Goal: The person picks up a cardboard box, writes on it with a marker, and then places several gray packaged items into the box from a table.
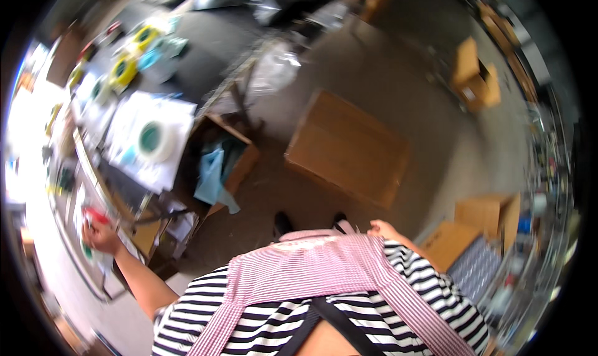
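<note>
Beyond both hands (101,237), white-labelled carton (467,75)

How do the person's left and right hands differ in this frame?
The left hand is stretched far out to the person's left, while the right hand is close beside the pink checked apron. The left hand appears to hold a blurred red item; in the right hand, no object can be made out. Both hands are bare.
</note>
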A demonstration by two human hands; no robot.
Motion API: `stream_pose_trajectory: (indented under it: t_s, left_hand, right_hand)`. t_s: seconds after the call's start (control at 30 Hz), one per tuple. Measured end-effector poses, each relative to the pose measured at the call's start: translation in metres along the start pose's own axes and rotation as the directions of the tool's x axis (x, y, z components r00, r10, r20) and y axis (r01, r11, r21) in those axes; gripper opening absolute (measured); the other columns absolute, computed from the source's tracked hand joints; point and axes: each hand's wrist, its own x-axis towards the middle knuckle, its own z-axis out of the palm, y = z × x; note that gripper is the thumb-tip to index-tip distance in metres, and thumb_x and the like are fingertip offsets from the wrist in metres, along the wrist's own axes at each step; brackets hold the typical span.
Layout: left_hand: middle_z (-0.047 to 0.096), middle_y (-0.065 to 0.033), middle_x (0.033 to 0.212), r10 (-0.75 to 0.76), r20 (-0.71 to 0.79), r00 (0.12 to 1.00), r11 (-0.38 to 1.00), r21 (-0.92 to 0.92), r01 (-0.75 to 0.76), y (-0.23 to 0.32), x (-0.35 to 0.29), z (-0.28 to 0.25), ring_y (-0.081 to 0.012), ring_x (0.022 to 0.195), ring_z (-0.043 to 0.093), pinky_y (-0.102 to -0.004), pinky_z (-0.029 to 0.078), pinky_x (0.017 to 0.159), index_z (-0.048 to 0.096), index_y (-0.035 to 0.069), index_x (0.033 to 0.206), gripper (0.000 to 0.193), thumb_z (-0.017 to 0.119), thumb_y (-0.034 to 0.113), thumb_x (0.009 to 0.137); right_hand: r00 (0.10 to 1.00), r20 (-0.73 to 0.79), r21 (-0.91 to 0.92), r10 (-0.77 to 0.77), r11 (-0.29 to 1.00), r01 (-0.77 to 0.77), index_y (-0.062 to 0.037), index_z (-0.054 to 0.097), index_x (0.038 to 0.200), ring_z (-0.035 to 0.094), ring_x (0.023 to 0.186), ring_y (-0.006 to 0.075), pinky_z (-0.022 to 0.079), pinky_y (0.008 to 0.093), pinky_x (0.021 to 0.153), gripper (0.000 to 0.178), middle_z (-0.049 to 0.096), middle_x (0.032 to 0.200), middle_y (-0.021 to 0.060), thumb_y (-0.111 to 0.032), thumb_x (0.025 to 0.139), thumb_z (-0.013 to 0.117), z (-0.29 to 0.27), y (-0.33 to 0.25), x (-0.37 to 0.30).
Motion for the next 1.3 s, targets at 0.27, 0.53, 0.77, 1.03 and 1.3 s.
stream_pose_trajectory:
  t_s: [0.27,0.53,0.77,1.03,1.3]
  left_hand:
    - [0.068,-0.0121,0.106,0.715,0.669,0.203,0.479,-0.68,0.555,0.421,-0.089,-0.099,-0.0248,0.098,0.067,-0.0362,0.054,0.086,0.07,0.006,0.108,0.023,0.07,0.004,0.085]
    - [0.068,-0.016,0.124,0.515,0.74,-0.432,0.856,-0.463,0.229,0.523,-0.233,0.036,-0.0335,0.117,0.063,-0.0443,0.051,0.098,0.066,0.006,0.125,0.041,0.07,0.03,0.092]
    - [0.062,-0.0149,0.13,0.575,0.69,-0.439,0.373,-0.699,-0.61,0.606,-0.306,0.151,-0.0357,0.122,0.058,-0.0435,0.05,0.099,0.067,0.001,0.116,0.036,0.064,0.03,0.094]
    - [0.059,-0.0067,0.12,0.173,0.852,-0.493,0.735,0.222,0.641,0.694,-0.354,0.138,-0.0258,0.111,0.057,-0.0542,0.049,0.089,0.047,0.015,0.133,0.049,0.069,0.033,0.093]
    - [0.058,-0.0058,0.124,0.324,0.57,-0.755,0.352,0.668,0.656,0.587,-0.437,0.105,-0.0264,0.107,0.059,-0.0629,0.049,0.083,0.051,0.021,0.13,0.045,0.062,0.051,0.096]
  right_hand:
    - [0.942,-0.078,0.358,0.327,0.891,-0.279,0.0015,0.052,0.141,0.06,0.125,0.0321,0.048,0.039,0.104,0.064,0.062,0.134,0.0218,-0.027,0.088,0.076,-0.028,0.093,-0.005]
    - [0.818,-0.085,0.722,0.568,0.601,-0.343,-0.0025,0.043,0.149,0.055,0.128,0.0311,0.045,0.0442,0.105,0.068,0.054,0.143,0.0178,-0.027,0.092,0.073,-0.065,0.171,0.108]
    - [0.825,-0.148,0.897,0.545,0.425,-0.12,-0.0028,0.034,0.153,0.044,0.138,0.0305,0.031,0.0488,0.115,0.075,0.049,0.149,0.0149,-0.025,0.092,0.072,-0.109,0.185,0.241]
    - [0.828,-0.129,0.933,0.546,0.349,-0.084,-0.0006,0.024,0.156,0.044,0.139,0.0305,0.038,0.0397,0.112,0.088,0.043,0.152,0.0216,-0.02,0.087,0.075,-0.125,0.162,0.268]
    - [0.611,-0.77,-0.147,-0.182,0.983,0.108,-0.0042,0.041,0.15,0.048,0.127,0.039,0.038,0.045,0.11,0.081,0.048,0.147,0.0211,-0.02,0.079,0.076,-0.308,-0.04,0.111]
